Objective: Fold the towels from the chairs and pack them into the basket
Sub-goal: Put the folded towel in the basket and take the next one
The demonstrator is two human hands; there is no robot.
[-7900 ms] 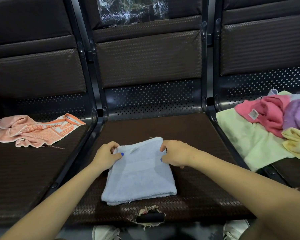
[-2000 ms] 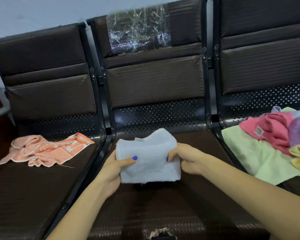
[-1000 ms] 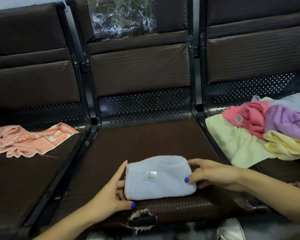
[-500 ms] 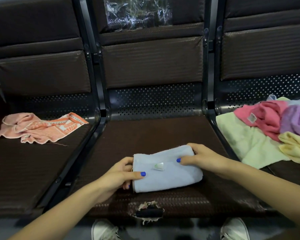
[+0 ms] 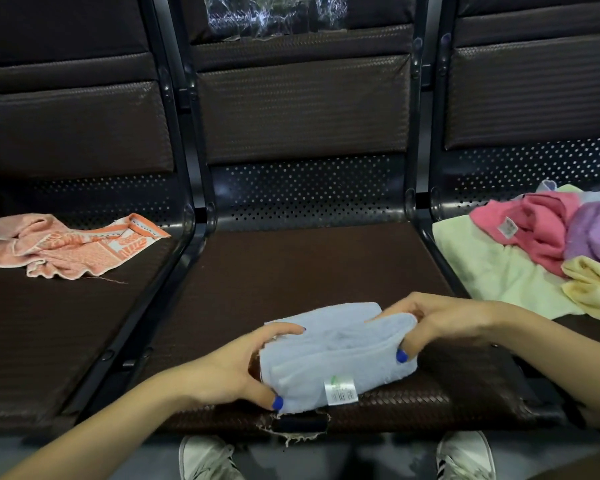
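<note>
Brown seat (image 5: 309, 268) — folded pale-blue towel (image 5: 340, 355), tagged

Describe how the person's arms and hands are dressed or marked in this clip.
Both forearms are bare, with no sleeves in view. The left hand and right hand wear no gloves, rings or watch that I can see. The fingernails are painted bright blue, plainest on both thumbs.

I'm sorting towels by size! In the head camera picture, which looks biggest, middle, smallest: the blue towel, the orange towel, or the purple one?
1. Orange towel, spread out.
2. Blue towel, folded; nearness to the camera makes it look almost as large, so this order is unsure.
3. Purple towel, partly cut off by the picture's edge.
</note>
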